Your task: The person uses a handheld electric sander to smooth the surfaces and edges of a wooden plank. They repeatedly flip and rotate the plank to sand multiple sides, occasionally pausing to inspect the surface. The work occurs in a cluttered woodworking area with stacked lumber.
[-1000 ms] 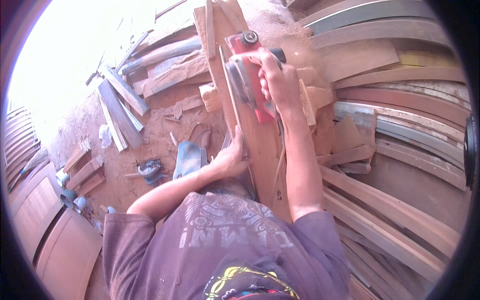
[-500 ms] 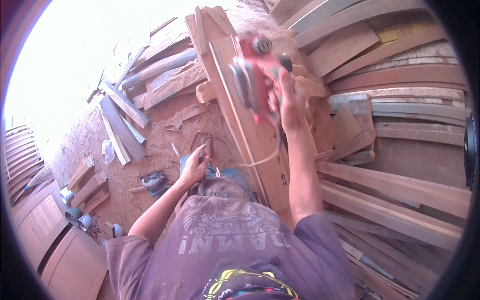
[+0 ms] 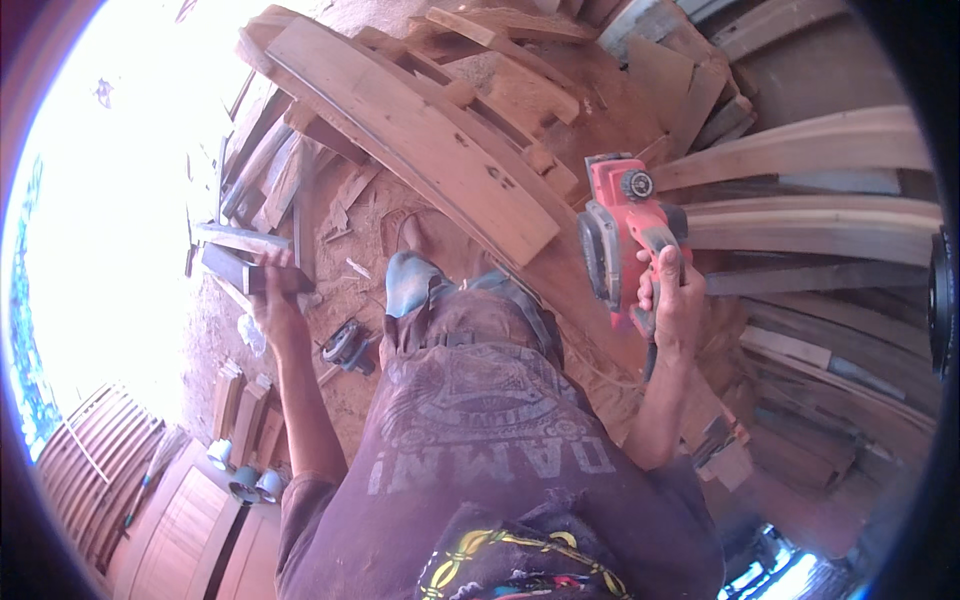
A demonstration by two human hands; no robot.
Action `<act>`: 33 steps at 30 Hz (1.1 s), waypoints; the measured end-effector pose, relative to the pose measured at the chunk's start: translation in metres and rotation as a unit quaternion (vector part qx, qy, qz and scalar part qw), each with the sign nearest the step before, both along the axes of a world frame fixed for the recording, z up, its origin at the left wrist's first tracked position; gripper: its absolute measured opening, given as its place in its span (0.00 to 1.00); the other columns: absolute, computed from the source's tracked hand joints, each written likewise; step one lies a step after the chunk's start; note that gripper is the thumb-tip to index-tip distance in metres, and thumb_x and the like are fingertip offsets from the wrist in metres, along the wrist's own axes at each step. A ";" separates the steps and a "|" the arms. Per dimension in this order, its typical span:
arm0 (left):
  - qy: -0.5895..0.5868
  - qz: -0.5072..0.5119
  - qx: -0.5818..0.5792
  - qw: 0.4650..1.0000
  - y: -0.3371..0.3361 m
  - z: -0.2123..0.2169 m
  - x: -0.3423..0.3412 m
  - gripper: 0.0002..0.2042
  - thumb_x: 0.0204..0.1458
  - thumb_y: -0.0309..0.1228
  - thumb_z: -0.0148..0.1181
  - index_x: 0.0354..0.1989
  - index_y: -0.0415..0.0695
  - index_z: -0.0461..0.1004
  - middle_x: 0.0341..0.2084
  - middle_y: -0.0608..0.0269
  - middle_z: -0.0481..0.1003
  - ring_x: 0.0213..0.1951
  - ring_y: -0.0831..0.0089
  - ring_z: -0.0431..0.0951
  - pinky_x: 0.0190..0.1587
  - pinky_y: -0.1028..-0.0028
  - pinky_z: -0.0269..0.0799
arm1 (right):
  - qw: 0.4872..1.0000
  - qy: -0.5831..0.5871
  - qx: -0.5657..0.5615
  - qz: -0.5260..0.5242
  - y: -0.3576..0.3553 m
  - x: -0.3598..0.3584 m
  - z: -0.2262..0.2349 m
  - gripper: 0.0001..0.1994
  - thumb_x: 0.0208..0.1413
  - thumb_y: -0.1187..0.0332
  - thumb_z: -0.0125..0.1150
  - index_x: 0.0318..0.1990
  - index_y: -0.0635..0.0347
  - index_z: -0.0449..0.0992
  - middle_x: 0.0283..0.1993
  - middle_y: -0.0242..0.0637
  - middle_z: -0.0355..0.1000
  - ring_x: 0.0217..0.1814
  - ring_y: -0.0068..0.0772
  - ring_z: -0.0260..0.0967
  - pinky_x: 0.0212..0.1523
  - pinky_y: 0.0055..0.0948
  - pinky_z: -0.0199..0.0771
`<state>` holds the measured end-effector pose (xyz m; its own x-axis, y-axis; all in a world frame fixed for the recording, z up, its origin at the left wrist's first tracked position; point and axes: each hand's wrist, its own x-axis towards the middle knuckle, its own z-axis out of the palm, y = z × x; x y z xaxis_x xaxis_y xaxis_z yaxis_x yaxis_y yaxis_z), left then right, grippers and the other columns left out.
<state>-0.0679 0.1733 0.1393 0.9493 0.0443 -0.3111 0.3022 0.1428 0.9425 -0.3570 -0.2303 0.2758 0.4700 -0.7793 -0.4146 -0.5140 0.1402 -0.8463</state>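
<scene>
My right hand (image 3: 672,300) is closed around the rear handle of a red and black electric hand planer (image 3: 630,235), held up to the right of my body. Its dark cord (image 3: 650,360) hangs below my wrist. The planer's round black front knob and grey side plate show. My left hand (image 3: 277,295) is stretched out to the left, its fingers apart as far as they show. Behind that hand lies a dark plank (image 3: 228,268); whether they touch I cannot make out. A long, wide wooden board (image 3: 400,125) lies diagonally ahead of me.
Stacked timber (image 3: 820,215) crowds the right side. At left are loose planks (image 3: 270,165), panelled wood (image 3: 175,520) and several pale blue round objects (image 3: 243,485). A dark blue power tool (image 3: 347,347) rests on the dusty ground. My foot (image 3: 412,235) stands near the board.
My view has turned right, so the board now lies diagonally at upper left. The planer has come away from above the board to its right. My left arm has swung outward.
</scene>
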 end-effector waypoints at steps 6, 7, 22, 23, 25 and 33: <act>-0.137 -0.298 0.134 0.935 -0.098 0.064 0.001 0.17 0.73 0.34 0.58 0.63 0.37 0.76 0.55 0.56 0.82 0.58 0.72 0.79 0.63 0.70 0.73 | 0.998 -0.009 0.028 -0.057 -0.001 -0.031 -0.032 0.28 0.72 0.43 0.60 0.44 0.67 0.82 0.22 0.22 0.66 0.21 0.13 0.60 0.21 0.21 0.59; -0.144 -0.330 0.147 0.921 -0.118 0.064 -0.011 0.16 0.72 0.34 0.58 0.61 0.37 0.78 0.54 0.58 0.83 0.56 0.74 0.80 0.62 0.70 0.73 | 0.998 -0.012 0.030 -0.060 -0.002 -0.035 -0.037 0.28 0.71 0.43 0.60 0.43 0.67 0.82 0.21 0.22 0.66 0.21 0.12 0.60 0.22 0.21 0.59; -0.102 -0.471 0.141 0.865 -0.170 0.015 -0.066 0.11 0.71 0.29 0.59 0.54 0.36 0.80 0.47 0.61 0.84 0.50 0.74 0.82 0.56 0.72 0.77 | 0.991 -0.064 -0.018 0.113 0.018 -0.048 -0.040 0.27 0.68 0.45 0.65 0.48 0.67 0.84 0.35 0.37 0.81 0.40 0.28 0.78 0.44 0.31 0.75; -0.097 -0.467 0.136 0.868 -0.169 0.015 -0.067 0.11 0.71 0.29 0.59 0.54 0.36 0.80 0.47 0.61 0.84 0.50 0.74 0.82 0.56 0.71 0.77 | 0.990 -0.055 -0.016 0.129 0.018 -0.047 -0.038 0.28 0.67 0.45 0.66 0.49 0.68 0.85 0.38 0.41 0.84 0.43 0.32 0.82 0.47 0.34 0.78; -0.088 -0.459 0.125 0.875 -0.168 0.017 -0.069 0.11 0.71 0.29 0.59 0.54 0.36 0.80 0.47 0.60 0.84 0.49 0.74 0.82 0.56 0.71 0.77 | 0.986 -0.017 -0.004 0.164 0.016 -0.043 -0.035 0.28 0.66 0.45 0.67 0.49 0.69 0.84 0.37 0.46 0.84 0.43 0.36 0.84 0.47 0.35 0.79; -0.110 -0.393 0.122 0.905 -0.157 0.046 -0.012 0.11 0.68 0.29 0.63 0.54 0.38 0.81 0.46 0.62 0.85 0.47 0.76 0.83 0.52 0.73 0.78 | 0.980 0.010 -0.020 0.198 0.022 -0.012 -0.031 0.24 0.64 0.50 0.66 0.38 0.70 0.84 0.26 0.52 0.79 0.31 0.40 0.82 0.34 0.39 0.77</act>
